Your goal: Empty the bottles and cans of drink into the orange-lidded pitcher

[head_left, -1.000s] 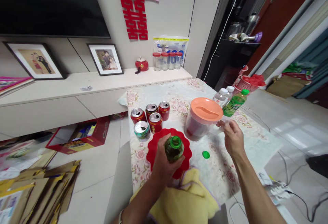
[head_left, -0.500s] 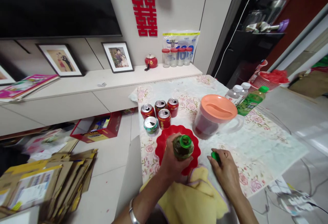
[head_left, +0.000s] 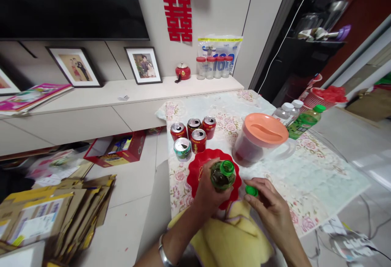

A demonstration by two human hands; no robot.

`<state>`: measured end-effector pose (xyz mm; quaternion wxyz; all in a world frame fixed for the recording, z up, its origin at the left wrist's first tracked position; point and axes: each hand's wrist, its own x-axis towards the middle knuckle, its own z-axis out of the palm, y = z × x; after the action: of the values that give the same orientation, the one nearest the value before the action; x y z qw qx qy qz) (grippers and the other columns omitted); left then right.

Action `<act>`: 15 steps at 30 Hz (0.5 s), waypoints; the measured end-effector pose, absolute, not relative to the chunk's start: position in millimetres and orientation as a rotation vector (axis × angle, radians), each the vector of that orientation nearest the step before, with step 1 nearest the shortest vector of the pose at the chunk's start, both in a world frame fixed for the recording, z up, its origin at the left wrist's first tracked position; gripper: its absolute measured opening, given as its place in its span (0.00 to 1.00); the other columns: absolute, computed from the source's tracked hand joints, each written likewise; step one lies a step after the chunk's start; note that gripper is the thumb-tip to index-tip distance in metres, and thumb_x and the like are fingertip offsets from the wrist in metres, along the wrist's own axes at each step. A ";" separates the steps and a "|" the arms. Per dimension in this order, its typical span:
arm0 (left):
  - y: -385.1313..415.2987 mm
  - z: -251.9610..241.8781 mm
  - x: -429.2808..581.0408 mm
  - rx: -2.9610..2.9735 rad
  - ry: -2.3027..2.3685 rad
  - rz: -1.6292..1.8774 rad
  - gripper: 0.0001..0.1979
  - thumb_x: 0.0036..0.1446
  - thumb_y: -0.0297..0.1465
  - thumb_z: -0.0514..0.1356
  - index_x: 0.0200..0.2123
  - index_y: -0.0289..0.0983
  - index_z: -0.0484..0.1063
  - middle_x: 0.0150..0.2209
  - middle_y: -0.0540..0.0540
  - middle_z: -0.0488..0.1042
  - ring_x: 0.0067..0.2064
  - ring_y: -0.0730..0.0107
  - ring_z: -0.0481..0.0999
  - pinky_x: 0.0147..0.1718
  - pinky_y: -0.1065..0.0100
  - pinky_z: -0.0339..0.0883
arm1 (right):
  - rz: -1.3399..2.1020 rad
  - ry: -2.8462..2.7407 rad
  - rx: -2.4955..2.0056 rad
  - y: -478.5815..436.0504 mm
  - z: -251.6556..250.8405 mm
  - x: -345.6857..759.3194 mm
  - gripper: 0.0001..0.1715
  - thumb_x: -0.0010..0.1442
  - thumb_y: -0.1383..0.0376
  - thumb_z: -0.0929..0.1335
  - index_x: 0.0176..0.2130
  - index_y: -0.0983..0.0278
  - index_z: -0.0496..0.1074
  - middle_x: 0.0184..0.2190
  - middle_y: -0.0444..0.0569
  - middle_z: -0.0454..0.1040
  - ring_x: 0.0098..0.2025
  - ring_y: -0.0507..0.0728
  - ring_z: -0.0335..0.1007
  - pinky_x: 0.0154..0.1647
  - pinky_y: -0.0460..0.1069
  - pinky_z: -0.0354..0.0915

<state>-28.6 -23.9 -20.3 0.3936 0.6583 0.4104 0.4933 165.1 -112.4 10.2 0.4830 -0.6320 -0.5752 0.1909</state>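
Observation:
My left hand (head_left: 209, 193) is wrapped round a green plastic bottle (head_left: 222, 179), uncapped and held upright over a red scalloped plate (head_left: 198, 162). Between the thumb and fingers of my right hand (head_left: 270, 202) is a green bottle cap (head_left: 251, 191), to the right of the bottle and apart from its mouth. Below both hands lies a yellow cloth (head_left: 232, 234). Behind the plate stand several opened drink cans, among them a green-and-white can (head_left: 182, 149) and a red can (head_left: 198, 141). A clear pitcher (head_left: 244, 151) with an orange lid and dark contents is just beyond my right hand.
A green-capped bottle (head_left: 306, 121) and two white-capped bottles stand right of the pitcher on the flowered tablecloth (head_left: 330, 173). Lidded jars (head_left: 210, 67) and framed photos (head_left: 143, 66) line the white cabinet. Flattened cardboard (head_left: 61, 214) lies on the floor at left.
My right hand has moved left towards the bottle, turning so the cap's face shows. The bottle stays in my left hand, and the whole view has shifted slightly.

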 end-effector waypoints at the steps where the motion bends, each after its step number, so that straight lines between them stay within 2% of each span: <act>1: -23.6 -20.0 -28.4 1.692 1.031 1.259 0.38 0.48 0.29 0.72 0.63 0.38 0.66 0.56 0.38 0.79 0.55 0.48 0.85 0.56 0.48 0.82 | 0.457 -1.446 -1.516 -108.6 21.0 161.2 0.15 0.66 0.52 0.76 0.49 0.54 0.85 0.44 0.51 0.84 0.43 0.60 0.83 0.40 0.51 0.79; 3: -22.6 -20.1 -28.1 1.739 1.003 1.298 0.38 0.48 0.27 0.72 0.63 0.38 0.65 0.55 0.37 0.80 0.54 0.47 0.85 0.54 0.49 0.83 | 0.362 -1.564 -1.485 -99.1 43.3 154.7 0.19 0.67 0.57 0.76 0.57 0.55 0.82 0.44 0.50 0.84 0.38 0.57 0.82 0.39 0.50 0.78; 5: -21.3 -22.0 -27.4 1.776 0.986 1.358 0.38 0.49 0.28 0.71 0.63 0.37 0.65 0.54 0.36 0.80 0.54 0.46 0.86 0.54 0.49 0.83 | 0.168 -1.699 -1.452 -88.5 64.3 149.8 0.21 0.70 0.60 0.74 0.60 0.57 0.77 0.46 0.50 0.85 0.34 0.56 0.80 0.37 0.50 0.78; 9: -19.1 -30.6 -25.3 1.790 0.958 1.402 0.36 0.52 0.31 0.71 0.63 0.38 0.64 0.54 0.37 0.79 0.53 0.47 0.85 0.54 0.49 0.83 | -0.086 -1.895 -1.349 -71.1 96.1 141.6 0.19 0.74 0.64 0.70 0.62 0.60 0.71 0.49 0.53 0.84 0.38 0.57 0.82 0.40 0.50 0.79; 15: -18.7 -40.0 -22.3 1.720 0.969 1.374 0.37 0.51 0.31 0.69 0.64 0.38 0.65 0.55 0.37 0.79 0.54 0.48 0.84 0.54 0.47 0.82 | -0.104 -1.960 -1.238 -63.1 112.9 130.6 0.15 0.75 0.66 0.69 0.59 0.59 0.70 0.45 0.51 0.84 0.42 0.57 0.84 0.42 0.50 0.80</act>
<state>-22.3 -18.7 -40.0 0.3601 0.6671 0.3758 0.5330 130.6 -63.1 112.9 0.3991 -0.4892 -0.7744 -0.0411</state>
